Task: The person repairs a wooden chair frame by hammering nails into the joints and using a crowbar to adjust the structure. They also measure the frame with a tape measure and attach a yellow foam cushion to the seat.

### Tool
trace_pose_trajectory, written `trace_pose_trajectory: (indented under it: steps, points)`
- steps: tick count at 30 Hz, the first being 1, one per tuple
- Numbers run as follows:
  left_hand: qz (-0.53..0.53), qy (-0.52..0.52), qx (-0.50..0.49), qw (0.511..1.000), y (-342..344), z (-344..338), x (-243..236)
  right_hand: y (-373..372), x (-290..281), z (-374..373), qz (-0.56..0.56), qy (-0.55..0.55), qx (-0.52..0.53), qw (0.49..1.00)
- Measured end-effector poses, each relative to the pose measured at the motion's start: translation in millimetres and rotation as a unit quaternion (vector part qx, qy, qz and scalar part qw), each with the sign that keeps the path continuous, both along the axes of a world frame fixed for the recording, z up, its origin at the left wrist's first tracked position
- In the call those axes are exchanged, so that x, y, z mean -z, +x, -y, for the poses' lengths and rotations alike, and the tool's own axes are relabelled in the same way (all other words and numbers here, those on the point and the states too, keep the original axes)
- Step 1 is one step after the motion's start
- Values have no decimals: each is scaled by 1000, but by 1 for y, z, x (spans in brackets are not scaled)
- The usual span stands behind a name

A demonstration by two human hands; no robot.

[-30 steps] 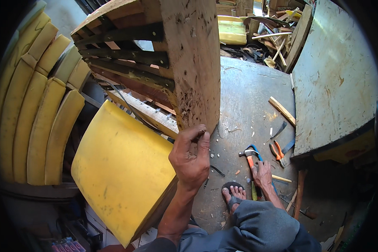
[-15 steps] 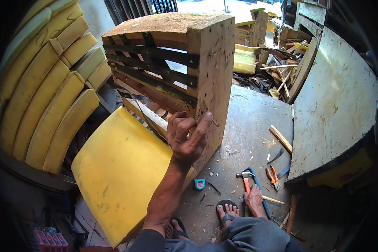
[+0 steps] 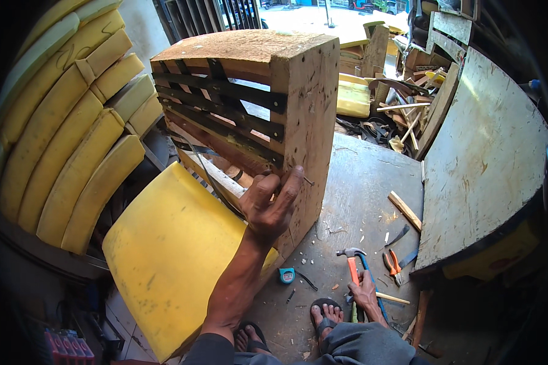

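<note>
Gripping wooden frame [image 3: 298, 109], left hand [image 3: 268, 204], webbing straps [image 3: 225, 112] inside

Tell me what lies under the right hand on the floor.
The right hand rests on a hammer with an orange handle, lying beside a blue-handled tool. The lower handles are covered by the hand.

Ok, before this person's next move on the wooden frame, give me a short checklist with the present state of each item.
1. Left hand steadies the wooden frame at its corner: ok.
2. Nail pinched at the fingers: cannot tell, too small.
3. Right hand on the hammer handle on the floor: ok.
4. Hammer raised: not ok.
5. Black webbing straps stretched across the frame: ok.
6. Feet apart from pliers and tape measure: ok.
</note>
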State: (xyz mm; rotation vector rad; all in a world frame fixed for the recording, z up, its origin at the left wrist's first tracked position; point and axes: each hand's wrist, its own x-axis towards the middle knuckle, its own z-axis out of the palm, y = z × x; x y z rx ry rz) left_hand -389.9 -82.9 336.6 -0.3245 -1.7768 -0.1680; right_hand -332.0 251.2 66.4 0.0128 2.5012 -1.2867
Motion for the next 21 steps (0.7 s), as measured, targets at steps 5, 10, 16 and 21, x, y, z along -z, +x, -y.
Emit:
trace_pose_trajectory:
  steps: [5,10,16,21]
  points:
    - [-1,-17,-31,999,7,6,-5,-21,-107,49,39,-196,-5,980]
    - [21,-33,-29,999,7,6,-6,-25,-177,87,-32,-412,2,911]
    - [31,-48,-39,998,11,10,-10,-11,-211,132,-105,-518,-39,848]
    - [37,-54,-23,998,8,10,-14,-2,-196,175,-366,-446,7,817]
